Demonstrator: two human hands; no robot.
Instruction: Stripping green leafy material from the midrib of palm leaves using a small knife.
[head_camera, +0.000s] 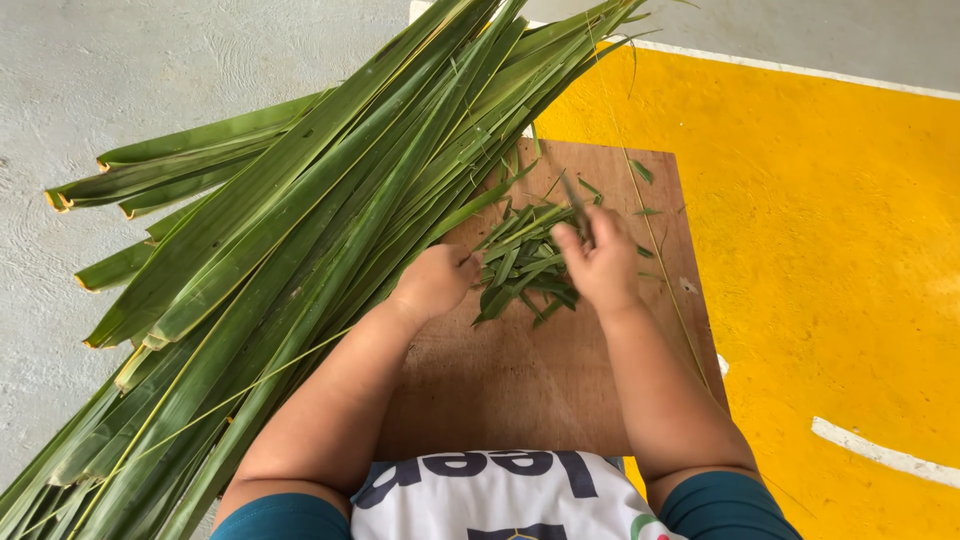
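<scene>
My left hand (436, 281) is closed on the end of a long green palm leaf (470, 210) at the left side of a brown wooden board (520, 380). My right hand (600, 262) grips a small knife whose thin blade (574, 195) points away from me, over a small heap of cut green leaf pieces (525, 265) on the board. The heap lies between my two hands.
A big bundle of long green palm leaves (290, 240) runs diagonally from the lower left to the top centre, over a grey concrete floor (90, 80). To the right the floor is painted yellow (830, 240) with white lines. A thin leaf rib (660, 260) crosses the board.
</scene>
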